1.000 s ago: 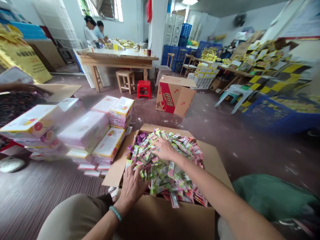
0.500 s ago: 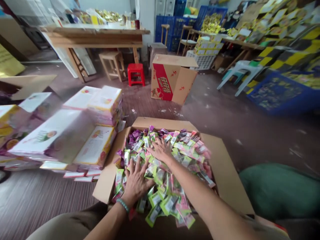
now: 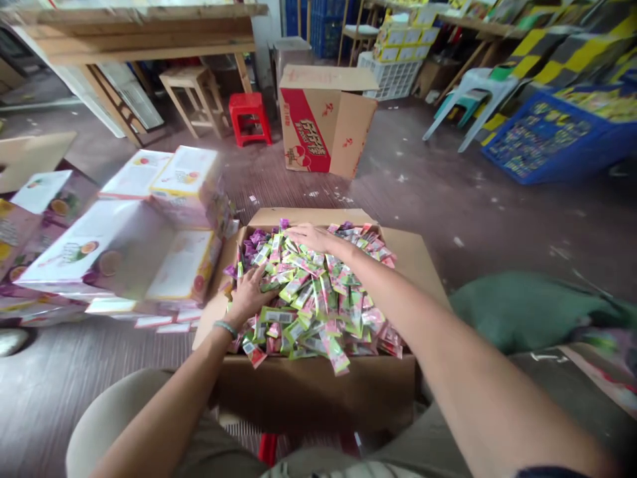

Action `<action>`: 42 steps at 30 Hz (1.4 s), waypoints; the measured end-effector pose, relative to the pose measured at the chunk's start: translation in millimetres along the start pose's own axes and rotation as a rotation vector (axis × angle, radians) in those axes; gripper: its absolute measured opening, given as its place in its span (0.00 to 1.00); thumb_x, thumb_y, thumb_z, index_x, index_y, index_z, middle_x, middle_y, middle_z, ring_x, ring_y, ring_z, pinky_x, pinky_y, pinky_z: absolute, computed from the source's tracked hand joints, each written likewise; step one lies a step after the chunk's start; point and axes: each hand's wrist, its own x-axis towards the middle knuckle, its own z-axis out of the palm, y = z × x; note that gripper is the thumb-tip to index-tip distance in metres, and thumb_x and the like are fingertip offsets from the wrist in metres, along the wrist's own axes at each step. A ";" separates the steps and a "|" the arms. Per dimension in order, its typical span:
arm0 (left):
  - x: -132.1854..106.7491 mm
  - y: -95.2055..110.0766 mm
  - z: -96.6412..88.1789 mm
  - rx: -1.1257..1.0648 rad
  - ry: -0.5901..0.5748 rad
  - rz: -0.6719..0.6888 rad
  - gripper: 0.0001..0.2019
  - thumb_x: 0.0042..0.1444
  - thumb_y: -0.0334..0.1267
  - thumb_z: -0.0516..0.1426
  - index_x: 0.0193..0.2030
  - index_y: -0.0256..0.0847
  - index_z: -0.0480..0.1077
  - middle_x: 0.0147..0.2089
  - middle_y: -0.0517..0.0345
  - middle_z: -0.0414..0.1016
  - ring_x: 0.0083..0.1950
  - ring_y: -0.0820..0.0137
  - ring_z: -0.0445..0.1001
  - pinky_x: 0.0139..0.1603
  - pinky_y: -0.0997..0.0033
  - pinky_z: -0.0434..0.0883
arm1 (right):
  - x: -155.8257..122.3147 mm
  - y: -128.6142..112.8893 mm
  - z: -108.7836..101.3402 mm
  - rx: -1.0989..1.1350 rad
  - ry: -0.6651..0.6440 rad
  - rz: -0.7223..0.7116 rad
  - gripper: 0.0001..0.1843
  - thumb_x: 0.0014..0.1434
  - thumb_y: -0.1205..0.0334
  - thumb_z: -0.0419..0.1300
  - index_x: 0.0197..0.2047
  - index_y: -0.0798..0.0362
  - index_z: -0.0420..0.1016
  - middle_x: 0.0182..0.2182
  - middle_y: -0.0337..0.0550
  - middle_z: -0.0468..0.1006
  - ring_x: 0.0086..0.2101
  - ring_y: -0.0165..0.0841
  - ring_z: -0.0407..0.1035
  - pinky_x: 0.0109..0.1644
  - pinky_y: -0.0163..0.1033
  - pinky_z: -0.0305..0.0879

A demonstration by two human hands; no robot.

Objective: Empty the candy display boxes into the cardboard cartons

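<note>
An open cardboard box (image 3: pixel 318 392) stands between my knees, heaped with small green and pink wrapped packets (image 3: pixel 318 285). Purple packets (image 3: pixel 256 245) show at its far left corner. My left hand (image 3: pixel 250 292), with a beaded bracelet on the wrist, rests on the left side of the heap, fingers stretched out and partly among the packets. Farther back, my right hand (image 3: pixel 311 237) lies flat over the far part of the heap, fingers extended. Neither hand grips a packet that I can see.
Printed cartons (image 3: pixel 99 245) are stacked on the floor at the left. Ahead stand a red-and-brown cardboard box (image 3: pixel 318 126), a red stool (image 3: pixel 249 119) and a wooden table (image 3: pixel 139 40). A blue crate (image 3: pixel 547 133) sits at the right, with a green sack (image 3: pixel 517 309) nearer.
The view has tilted down, showing more of the box front. My left hand has shifted to the heap's left edge; my right hand has reached toward the box's far side.
</note>
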 end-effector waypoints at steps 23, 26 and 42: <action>-0.1 16.3 62.2 0.378 -0.001 0.176 0.34 0.70 0.56 0.52 0.79 0.48 0.59 0.84 0.43 0.35 0.83 0.37 0.34 0.70 0.19 0.53 | -134.2 94.7 86.6 -0.435 0.117 0.134 0.42 0.62 0.41 0.67 0.76 0.40 0.63 0.79 0.45 0.45 0.75 0.67 0.30 0.71 0.83 0.29; 8.4 25.9 59.9 0.388 -0.051 0.131 0.31 0.72 0.51 0.49 0.79 0.47 0.58 0.85 0.45 0.31 0.83 0.39 0.33 0.71 0.20 0.52 | -117.5 95.4 87.6 -0.430 0.087 0.179 0.44 0.63 0.42 0.66 0.78 0.38 0.58 0.79 0.44 0.42 0.75 0.67 0.28 0.71 0.84 0.26; -91.0 -63.9 11.8 0.033 0.501 -0.273 0.32 0.69 0.50 0.49 0.73 0.32 0.63 0.76 0.26 0.56 0.80 0.46 0.54 0.74 0.43 0.61 | -265.4 52.4 119.1 0.101 1.003 0.890 0.41 0.67 0.42 0.53 0.73 0.60 0.62 0.72 0.70 0.55 0.72 0.63 0.49 0.71 0.72 0.50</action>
